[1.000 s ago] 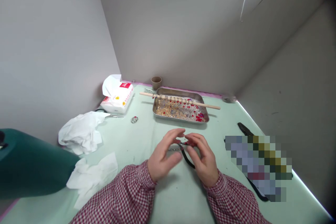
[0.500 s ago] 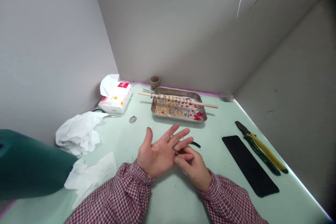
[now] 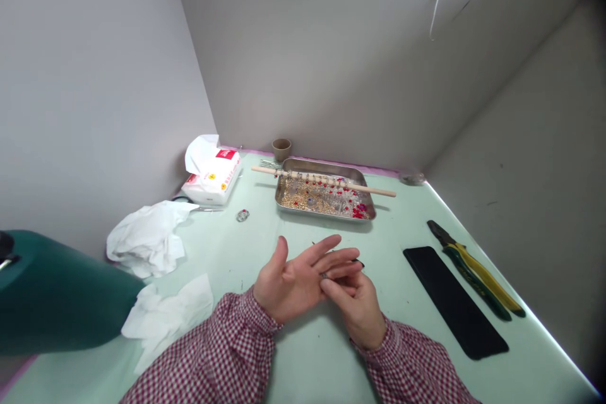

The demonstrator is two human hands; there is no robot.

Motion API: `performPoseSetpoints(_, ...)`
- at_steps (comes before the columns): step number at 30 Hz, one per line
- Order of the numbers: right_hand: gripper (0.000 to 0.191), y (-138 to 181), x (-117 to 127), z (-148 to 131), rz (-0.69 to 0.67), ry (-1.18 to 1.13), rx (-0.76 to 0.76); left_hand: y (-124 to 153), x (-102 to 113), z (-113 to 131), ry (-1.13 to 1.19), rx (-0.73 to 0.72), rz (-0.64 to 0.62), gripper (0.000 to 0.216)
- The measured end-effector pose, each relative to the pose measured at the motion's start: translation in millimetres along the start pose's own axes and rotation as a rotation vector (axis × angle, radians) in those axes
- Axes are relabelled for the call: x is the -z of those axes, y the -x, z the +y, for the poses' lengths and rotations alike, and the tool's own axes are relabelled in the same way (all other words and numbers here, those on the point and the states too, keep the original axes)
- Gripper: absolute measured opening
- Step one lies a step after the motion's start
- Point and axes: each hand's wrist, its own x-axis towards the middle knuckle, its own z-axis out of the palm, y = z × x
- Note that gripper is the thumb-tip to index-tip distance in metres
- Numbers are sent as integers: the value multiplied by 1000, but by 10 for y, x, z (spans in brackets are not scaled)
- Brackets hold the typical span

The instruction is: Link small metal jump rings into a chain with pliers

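Observation:
My left hand (image 3: 296, 274) is held palm up over the green table (image 3: 265, 246), fingers stretched out and apart. A small metal ring (image 3: 324, 275) sits on one of its fingers. My right hand (image 3: 355, 303) lies just right of it, its thumb and fingers pinched on that ring. A thin dark tool tip (image 3: 358, 261) pokes out from behind my hands; what it belongs to is hidden. Both sleeves are red-and-white check.
A metal tray (image 3: 367, 214) of gold and red beads stands behind my hands with a wooden dowel (image 3: 379, 190) across it. Left are a tissue pack (image 3: 213, 177), crumpled tissues (image 3: 144, 237) and a small ring (image 3: 243, 216). Right lie a black strip (image 3: 454, 300) and pliers (image 3: 476, 268). A green object (image 3: 57, 293) is at far left.
A second ago both hands were curled together around a small dark tool. My left hand has since opened palm up, and my right hand has come in to pinch the ring on its finger.

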Motion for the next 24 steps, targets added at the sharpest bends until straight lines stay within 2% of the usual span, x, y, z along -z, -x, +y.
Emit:
performPoseSetpoints(8,18,-27,15,1,-59,-112,-61,6,2,24,-84,-1,-28,76)
performPoseSetpoints(14,14,-80,43,-104,-246,-24,-59,28,48,23,-114,59,-86,75)
performPoseSetpoints(19,16,-71,67,-136,-211,13,-32,21,57,-17,-132,65,-90,75)
performPoseSetpoints(24,25,-103,134,-141,-276,-83,-126,33,19,23,-149,66,-55,74)
